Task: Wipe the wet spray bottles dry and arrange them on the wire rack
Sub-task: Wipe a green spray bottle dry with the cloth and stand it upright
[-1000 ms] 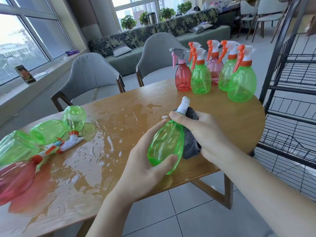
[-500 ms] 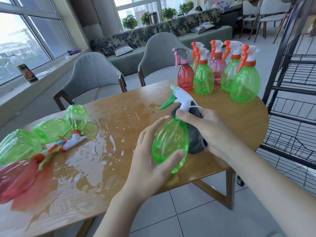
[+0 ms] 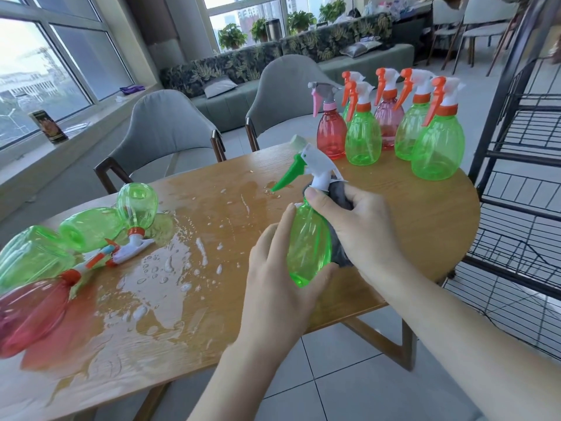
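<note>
Above the wet table, both hands grip a bottle (nearly upright, trigger pointing left).

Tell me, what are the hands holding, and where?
Left hand grips the green spray bottle round its belly; right hand presses a grey cloth against its neck.

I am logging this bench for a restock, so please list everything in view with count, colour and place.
Held plastic spray bottle: one, green with a green trigger, between both hands.
Cloth: one, grey, against that bottle.
Upright spray bottles: six, four green and two red or pink, far right of the wooden table.
Lying spray bottles: about five, green and red, left, by spilled water.
Wire rack: one, black, right.
Chairs: two, grey, behind the table.
Left hand: holds the bottle's base.
Right hand: presses the cloth on.
</note>
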The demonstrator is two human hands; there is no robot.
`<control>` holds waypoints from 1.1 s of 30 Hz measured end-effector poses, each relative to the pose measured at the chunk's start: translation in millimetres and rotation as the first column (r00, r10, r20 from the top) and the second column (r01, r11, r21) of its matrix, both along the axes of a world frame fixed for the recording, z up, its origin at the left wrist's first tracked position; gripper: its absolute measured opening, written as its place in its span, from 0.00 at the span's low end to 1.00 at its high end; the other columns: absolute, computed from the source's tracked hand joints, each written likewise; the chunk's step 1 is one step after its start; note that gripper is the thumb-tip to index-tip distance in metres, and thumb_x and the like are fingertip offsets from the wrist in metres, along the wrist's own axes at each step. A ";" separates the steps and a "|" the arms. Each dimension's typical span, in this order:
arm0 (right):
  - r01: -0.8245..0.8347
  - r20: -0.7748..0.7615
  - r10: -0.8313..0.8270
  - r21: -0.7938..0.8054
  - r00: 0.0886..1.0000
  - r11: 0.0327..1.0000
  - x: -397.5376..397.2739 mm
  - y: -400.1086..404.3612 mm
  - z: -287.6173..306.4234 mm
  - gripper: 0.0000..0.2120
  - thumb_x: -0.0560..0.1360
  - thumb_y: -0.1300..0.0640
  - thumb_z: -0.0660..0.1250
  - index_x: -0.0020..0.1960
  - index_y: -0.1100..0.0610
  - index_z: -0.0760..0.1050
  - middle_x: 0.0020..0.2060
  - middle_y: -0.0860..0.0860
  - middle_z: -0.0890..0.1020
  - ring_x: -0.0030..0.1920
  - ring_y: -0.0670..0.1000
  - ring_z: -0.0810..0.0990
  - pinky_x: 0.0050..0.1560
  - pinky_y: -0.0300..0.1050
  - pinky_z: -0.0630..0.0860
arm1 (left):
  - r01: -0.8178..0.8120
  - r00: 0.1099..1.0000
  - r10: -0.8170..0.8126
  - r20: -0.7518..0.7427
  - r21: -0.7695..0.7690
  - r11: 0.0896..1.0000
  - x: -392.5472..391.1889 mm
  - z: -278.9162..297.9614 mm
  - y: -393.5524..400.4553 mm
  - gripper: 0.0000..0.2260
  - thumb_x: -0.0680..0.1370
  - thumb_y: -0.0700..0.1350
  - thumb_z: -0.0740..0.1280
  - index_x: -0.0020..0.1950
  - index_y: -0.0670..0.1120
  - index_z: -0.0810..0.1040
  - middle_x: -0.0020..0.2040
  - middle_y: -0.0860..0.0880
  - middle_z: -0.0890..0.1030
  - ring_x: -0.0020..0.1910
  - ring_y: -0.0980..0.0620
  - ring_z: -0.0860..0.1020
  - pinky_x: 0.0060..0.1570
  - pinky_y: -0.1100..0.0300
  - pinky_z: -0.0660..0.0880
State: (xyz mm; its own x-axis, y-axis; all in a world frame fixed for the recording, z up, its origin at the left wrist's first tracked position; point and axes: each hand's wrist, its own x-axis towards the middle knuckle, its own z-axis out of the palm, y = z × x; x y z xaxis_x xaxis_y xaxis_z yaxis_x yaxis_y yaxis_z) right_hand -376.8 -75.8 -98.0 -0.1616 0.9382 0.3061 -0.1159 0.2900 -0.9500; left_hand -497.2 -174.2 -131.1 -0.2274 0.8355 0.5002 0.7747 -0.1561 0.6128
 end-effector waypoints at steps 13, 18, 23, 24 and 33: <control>-0.005 0.009 0.005 -0.022 1.000 1.000 5.7 4.9 5.4 0.23 0.71 0.42 0.78 0.38 0.61 0.78 0.28 0.55 0.76 0.33 0.51 0.73 0.36 0.53 0.72 | 0.230 0.950 -0.200 0.239 -0.104 0.968 -16.7 13.1 2.3 0.41 0.74 0.57 0.81 0.83 0.62 0.65 0.74 0.69 0.75 0.75 0.69 0.69 0.73 0.69 0.66; 0.169 0.173 -0.201 0.183 0.964 0.968 10.9 -5.9 6.1 0.23 0.78 0.44 0.73 0.33 0.59 0.73 0.22 0.45 0.66 0.27 0.46 0.63 0.28 0.37 0.59 | 0.100 0.986 -0.090 0.138 -0.067 0.993 -6.1 7.7 8.2 0.46 0.72 0.61 0.80 0.85 0.61 0.61 0.76 0.64 0.73 0.76 0.70 0.67 0.70 0.75 0.63; 0.204 0.121 -0.237 0.237 0.964 0.950 11.0 -15.4 0.6 0.15 0.84 0.50 0.65 0.66 0.53 0.82 0.37 0.36 0.83 0.35 0.37 0.77 0.35 0.29 0.68 | 0.139 0.973 -0.121 0.199 -0.077 0.987 -14.9 9.4 9.3 0.49 0.67 0.66 0.79 0.84 0.65 0.60 0.74 0.67 0.71 0.70 0.80 0.62 0.64 0.82 0.60; 0.219 0.100 -0.251 0.252 0.963 0.942 11.3 -16.1 -0.3 0.15 0.84 0.52 0.66 0.68 0.54 0.81 0.42 0.37 0.85 0.40 0.37 0.80 0.38 0.29 0.70 | 0.154 0.968 -0.135 0.213 -0.075 0.985 -15.7 9.4 9.0 0.50 0.66 0.66 0.80 0.84 0.65 0.60 0.74 0.68 0.71 0.71 0.80 0.62 0.64 0.82 0.60; 0.239 0.115 -0.418 0.672 0.901 0.701 6.2 -10.4 0.4 0.11 0.79 0.60 0.73 0.61 0.60 0.84 0.51 0.53 0.82 0.50 0.45 0.79 0.53 0.32 0.75 | 0.221 0.948 -0.190 0.256 -0.097 0.971 -18.3 7.9 7.9 0.49 0.64 0.59 0.84 0.81 0.66 0.64 0.74 0.74 0.71 0.75 0.75 0.65 0.65 0.81 0.62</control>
